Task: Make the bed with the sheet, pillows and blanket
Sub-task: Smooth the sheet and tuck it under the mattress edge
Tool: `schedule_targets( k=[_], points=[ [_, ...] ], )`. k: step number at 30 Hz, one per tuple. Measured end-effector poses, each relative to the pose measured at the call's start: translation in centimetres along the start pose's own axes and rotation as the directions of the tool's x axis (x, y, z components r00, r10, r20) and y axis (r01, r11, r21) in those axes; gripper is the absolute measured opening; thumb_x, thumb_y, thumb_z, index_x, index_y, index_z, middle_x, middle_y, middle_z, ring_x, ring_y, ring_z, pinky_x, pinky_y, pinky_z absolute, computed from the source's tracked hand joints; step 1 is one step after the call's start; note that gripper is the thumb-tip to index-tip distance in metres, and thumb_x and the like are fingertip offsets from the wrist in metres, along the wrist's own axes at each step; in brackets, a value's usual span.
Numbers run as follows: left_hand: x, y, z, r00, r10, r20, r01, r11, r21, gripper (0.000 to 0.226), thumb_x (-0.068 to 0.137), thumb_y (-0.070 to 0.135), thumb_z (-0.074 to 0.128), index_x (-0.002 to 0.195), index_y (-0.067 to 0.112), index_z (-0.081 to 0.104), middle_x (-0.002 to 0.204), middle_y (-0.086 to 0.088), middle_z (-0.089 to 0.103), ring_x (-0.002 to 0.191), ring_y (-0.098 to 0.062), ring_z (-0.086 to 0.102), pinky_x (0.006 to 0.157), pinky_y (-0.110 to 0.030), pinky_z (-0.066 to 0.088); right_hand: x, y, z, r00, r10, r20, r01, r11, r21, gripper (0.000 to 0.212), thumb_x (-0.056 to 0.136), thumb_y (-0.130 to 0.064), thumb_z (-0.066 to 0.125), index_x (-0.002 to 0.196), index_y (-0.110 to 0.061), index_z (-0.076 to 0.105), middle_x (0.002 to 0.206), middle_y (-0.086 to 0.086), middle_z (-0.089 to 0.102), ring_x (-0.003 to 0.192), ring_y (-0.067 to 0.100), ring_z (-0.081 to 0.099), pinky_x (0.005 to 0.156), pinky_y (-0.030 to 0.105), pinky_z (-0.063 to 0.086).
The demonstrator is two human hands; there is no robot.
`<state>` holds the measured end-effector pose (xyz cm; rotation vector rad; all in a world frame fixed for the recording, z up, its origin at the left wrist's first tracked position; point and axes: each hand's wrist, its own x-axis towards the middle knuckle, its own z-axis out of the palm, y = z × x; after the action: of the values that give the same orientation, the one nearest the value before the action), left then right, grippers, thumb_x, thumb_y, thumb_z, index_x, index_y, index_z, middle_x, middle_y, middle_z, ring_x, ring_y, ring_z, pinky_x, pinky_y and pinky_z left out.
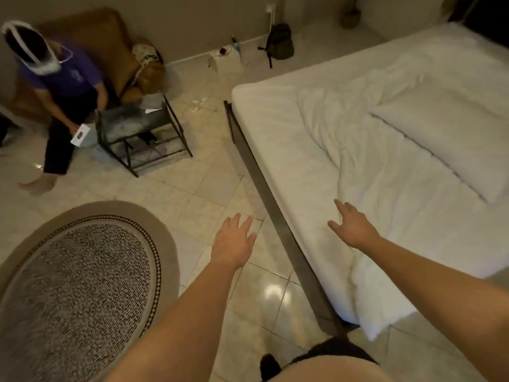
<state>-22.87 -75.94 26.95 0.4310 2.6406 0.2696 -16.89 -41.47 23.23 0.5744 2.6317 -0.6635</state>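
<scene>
Both hands empty, fingers spread: left hand [234,241] over floor, right hand [354,227] over sheet [275,139].

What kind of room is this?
Most likely a bedroom: a bed with a white pillow and rumpled blanket, plus a round rug on tiled floor.

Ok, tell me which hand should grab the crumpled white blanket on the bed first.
Right. The right hand is open over the mattress edge, close to the crumpled white blanket. The left hand hangs open over the tiled floor, outside the dark bed frame.
</scene>
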Motion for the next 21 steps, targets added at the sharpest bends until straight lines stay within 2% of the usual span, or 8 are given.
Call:
schedule_targets(
  k=[8, 14, 18, 21],
  points=[
    [7.3, -4.0, -4.7, 0.993, 0.115, 0.025, -0.116, 0.993, 0.036, 0.06, 0.11, 0.05, 0.032, 0.165, 0.033, 0.019, 0.173, -0.002, 0.016, 0.159, -0.028, 0.011, 0.124, -0.047, 0.026, 2.7, -4.7, 0.3, 0.992, 0.118, -0.044, -0.113, 0.989, 0.1, 0.077, 0.101, -0.052, 0.051, 0.163, -0.029, 0.012, 0.169, 0.01, 0.015, 0.149, 0.037, 0.029, 0.119, 0.049, 0.031],
    [17.3, -7.9, -8.3, 0.98, 0.183, 0.073, -0.188, 0.98, 0.068, 0.06, 0.11, 0.051, 0.031, 0.165, 0.034, 0.018, 0.173, -0.001, 0.017, 0.159, -0.028, 0.012, 0.126, -0.046, 0.024, 10.9, -7.6, 0.6, 0.975, 0.216, -0.053, -0.207, 0.968, 0.139, 0.078, 0.101, -0.052, 0.051, 0.163, -0.027, 0.013, 0.168, 0.013, 0.018, 0.148, 0.039, 0.03, 0.119, 0.05, 0.032],
    [25.6, -11.3, -12.6, 0.973, 0.22, 0.07, -0.227, 0.967, 0.115, 0.059, 0.109, 0.052, 0.031, 0.165, 0.034, 0.018, 0.172, -0.002, 0.021, 0.158, -0.029, 0.016, 0.125, -0.048, 0.029, 17.0, -11.3, -0.6, 0.964, 0.259, -0.053, -0.251, 0.96, 0.127, 0.077, 0.101, -0.051, 0.05, 0.163, -0.027, 0.012, 0.168, 0.012, 0.017, 0.148, 0.039, 0.029, 0.118, 0.052, 0.032],
    [32.5, -13.0, -16.0, 0.963, 0.262, 0.065, -0.269, 0.954, 0.135, 0.059, 0.11, 0.05, 0.03, 0.165, 0.032, 0.019, 0.171, -0.004, 0.021, 0.158, -0.029, 0.016, 0.125, -0.047, 0.026, 21.8, -14.6, -1.6, 0.953, 0.294, -0.073, -0.281, 0.948, 0.151, 0.077, 0.101, -0.051, 0.05, 0.163, -0.026, 0.012, 0.168, 0.014, 0.019, 0.148, 0.039, 0.031, 0.118, 0.05, 0.032]
  ],
)
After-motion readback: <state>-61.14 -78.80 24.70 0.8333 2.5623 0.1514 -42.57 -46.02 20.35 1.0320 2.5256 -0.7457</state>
